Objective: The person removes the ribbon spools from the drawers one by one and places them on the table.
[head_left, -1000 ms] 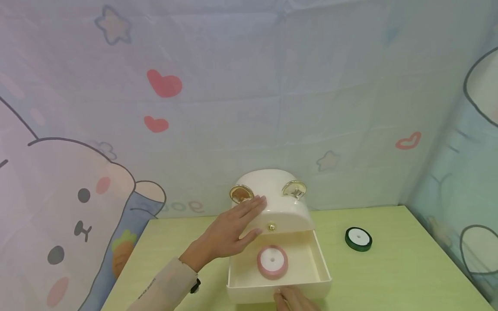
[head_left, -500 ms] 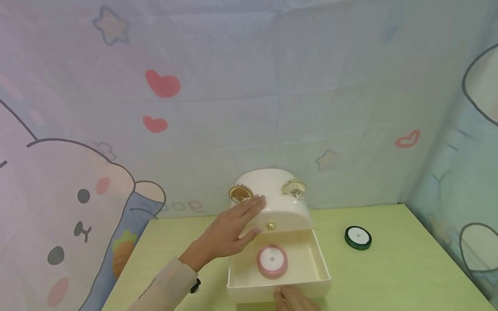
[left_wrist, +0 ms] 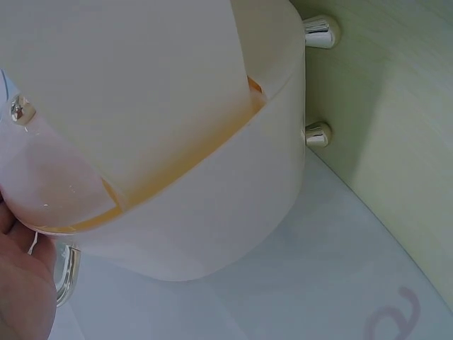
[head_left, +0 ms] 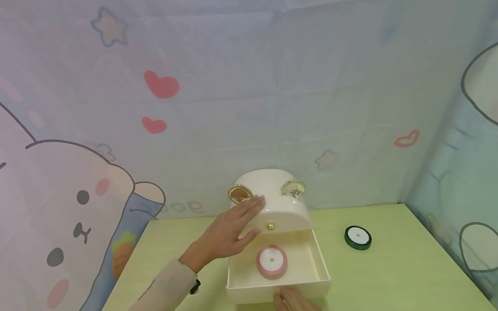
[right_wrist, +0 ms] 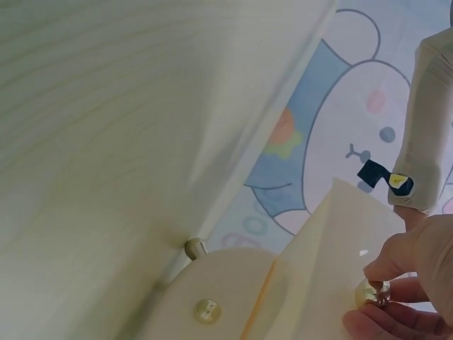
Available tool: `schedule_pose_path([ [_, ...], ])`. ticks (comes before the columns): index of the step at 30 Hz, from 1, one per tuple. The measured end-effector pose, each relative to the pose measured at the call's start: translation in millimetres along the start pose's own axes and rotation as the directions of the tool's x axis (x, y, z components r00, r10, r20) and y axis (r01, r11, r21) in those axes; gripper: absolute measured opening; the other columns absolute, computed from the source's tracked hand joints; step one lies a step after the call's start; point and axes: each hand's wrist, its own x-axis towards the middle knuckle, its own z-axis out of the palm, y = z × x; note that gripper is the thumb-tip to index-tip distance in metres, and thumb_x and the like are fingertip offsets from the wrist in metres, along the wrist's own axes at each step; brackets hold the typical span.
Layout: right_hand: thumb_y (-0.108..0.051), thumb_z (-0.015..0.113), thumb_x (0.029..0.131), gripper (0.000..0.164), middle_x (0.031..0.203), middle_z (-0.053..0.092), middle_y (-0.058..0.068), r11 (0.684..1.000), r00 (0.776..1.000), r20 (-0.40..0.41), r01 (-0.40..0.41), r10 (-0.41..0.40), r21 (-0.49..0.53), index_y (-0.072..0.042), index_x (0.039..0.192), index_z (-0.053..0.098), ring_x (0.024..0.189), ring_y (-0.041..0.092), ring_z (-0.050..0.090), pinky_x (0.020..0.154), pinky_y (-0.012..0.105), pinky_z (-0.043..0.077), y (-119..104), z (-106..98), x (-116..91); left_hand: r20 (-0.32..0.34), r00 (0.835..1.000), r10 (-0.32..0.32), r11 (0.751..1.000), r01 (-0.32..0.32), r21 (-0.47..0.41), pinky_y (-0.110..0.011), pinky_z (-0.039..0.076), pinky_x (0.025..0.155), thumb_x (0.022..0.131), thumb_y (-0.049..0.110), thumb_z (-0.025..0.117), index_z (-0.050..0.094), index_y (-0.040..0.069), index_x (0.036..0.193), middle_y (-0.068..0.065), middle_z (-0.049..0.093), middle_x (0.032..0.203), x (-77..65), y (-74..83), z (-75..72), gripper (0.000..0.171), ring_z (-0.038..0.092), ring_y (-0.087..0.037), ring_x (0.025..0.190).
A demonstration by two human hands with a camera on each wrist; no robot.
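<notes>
A cream box (head_left: 272,181) with a domed top and two round gold ears stands near the back of the table, its lower drawer (head_left: 249,296) pulled out. Flat on the drawer's floor lies a spool of pink ribbon (head_left: 272,261). My left hand (head_left: 227,235) rests on the box's top beside the left ear, fingers straight and thumb spread towards the upper gold knob (head_left: 270,226). At the drawer's front is my right hand (head_left: 295,299), partly cut off by the frame's lower edge. The right wrist view shows its thumb and fingers pinching the drawer's gold knob (right_wrist: 369,292).
A spool of dark green ribbon (head_left: 358,237) lies on the light green table (head_left: 389,268), to the right of the box. A printed cloth (head_left: 233,108) hangs close behind the box. Short metallic feet (left_wrist: 320,32) hold the box off the table.
</notes>
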Motion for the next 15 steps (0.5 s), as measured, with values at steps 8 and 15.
schedule_pose_path([
  [8, -0.044, 0.033, 0.112, 0.058, 0.1, 0.066, -0.002, 0.995, 0.996, 0.074, -0.056, 0.05, 0.088, -0.012, 0.097, 0.078, 0.078, 0.006, 0.066, 0.06, 0.01, 0.051, -5, -15, 7, -0.005, 1.0, 0.006, 1.0, -0.006, 0.006, -0.044, 0.038, 0.128, 0.107, 0.037, 0.058, 0.034, 0.015, 0.166, -0.002, 0.036, 0.172, 0.7, -0.3, -1.1, 0.067, 0.035, -0.02, 0.16],
  [15, -0.036, 0.063, 0.102, 0.026, 0.097, 0.064, -0.006, 0.984, 0.999, 0.029, -0.046, 0.042, 0.174, -0.015, 0.092, 0.075, 0.075, 0.002, 0.061, 0.061, 0.006, 0.048, -6, -27, 18, -0.014, 1.0, 0.009, 1.0, -0.009, 0.015, -0.044, 0.037, 0.129, 0.108, 0.038, 0.057, 0.035, 0.015, 0.165, -0.002, 0.037, 0.172, 0.8, -0.4, 0.2, 0.066, 0.035, -0.021, 0.16],
])
